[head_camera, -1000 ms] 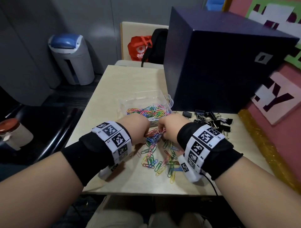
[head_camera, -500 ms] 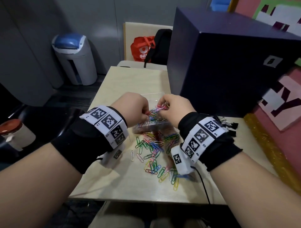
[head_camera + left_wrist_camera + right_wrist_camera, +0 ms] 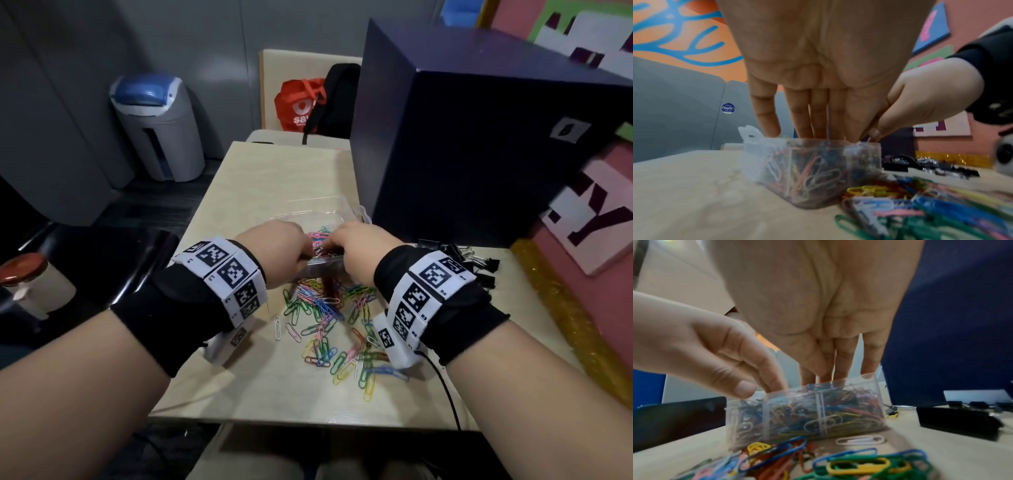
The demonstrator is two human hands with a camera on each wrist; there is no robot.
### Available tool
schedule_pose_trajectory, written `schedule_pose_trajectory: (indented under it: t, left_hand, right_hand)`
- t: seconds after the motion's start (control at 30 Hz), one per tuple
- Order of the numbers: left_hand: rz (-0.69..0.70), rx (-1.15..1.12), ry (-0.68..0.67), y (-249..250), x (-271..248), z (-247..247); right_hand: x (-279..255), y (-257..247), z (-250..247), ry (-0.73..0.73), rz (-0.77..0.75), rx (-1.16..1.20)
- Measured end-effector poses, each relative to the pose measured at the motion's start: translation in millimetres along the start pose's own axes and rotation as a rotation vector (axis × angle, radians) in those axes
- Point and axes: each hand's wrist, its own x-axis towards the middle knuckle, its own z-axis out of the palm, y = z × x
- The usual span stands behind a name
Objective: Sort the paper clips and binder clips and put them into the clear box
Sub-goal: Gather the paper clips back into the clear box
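Fingers (image 3: 766, 113) over clear box (image 3: 812, 170), coloured paper clips (image 3: 818, 412) inside

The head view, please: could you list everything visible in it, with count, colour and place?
clear box: one, holding coloured paper clips, mid-table.
loose paper clips: many, mixed colours, table near edge.
binder clips: a pile, black, right of the box.
big box: one, navy, table right.
table: one, light wood.
bin: one, grey and blue, floor left.
red bag: one, chair behind.
left hand: fingers in the box.
right hand: fingers in the box.
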Motion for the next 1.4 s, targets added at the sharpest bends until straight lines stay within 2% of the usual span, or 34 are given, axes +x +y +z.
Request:
schedule_pose_trajectory:
  t: [0.07,0.2,0.23,0.3,0.4,0.5,0.57,0.67,0.83,1.1,1.23,1.4]
  left_hand:
    - [-0.01,0.026,-0.023,-2,-2,-1]
    - [-0.007,-0.001,0.017,-4,-9,-6]
    - [0.006,-0.011,0.022,-3,-12,-7]
    - [0.046,0.012,-0.015,3,-17,-9]
    - [0.086,0.115,-0.152,11,-23,-9]
    - [0.073,0.176,-0.279,15,-25,-2]
    - [0.057,0.194,-0.311,15,-26,6]
    - [0.028,0.203,-0.272,15,-26,15]
    - [0.043,0.177,-0.195,22,-25,17]
    - [0.044,0.195,-0.197,29,-19,14]
    - [0.049,0.102,-0.155,23,-17,13]
    - [0.034,-0.097,0.012,9,-12,-4]
  right_hand:
    - [0,2,-1,-0.028,0.012,-0.048]
    - [-10,10,1,0.155,0.058,0.087]
    - [-13,11,2,0.163,0.059,0.099]
    - [-18,10,2,0.083,0.057,0.039]
    - [-25,0,8,-0.027,0.006,-0.05]
    - [-25,-5,28,-0.089,-0.038,-0.046]
    - [-25,-8,39,-0.14,-0.032,-0.086]
    - [-21,-9,46,-0.13,-0.008,-0.111]
    - [-24,-8,39,-0.043,-0.049,-0.082]
    - [-26,1,28,0.014,-0.009,-0.08]
    - [-29,5,13,0.076,0.011,0.008]
    - [-20,14,0,0.213,0.043,0.241]
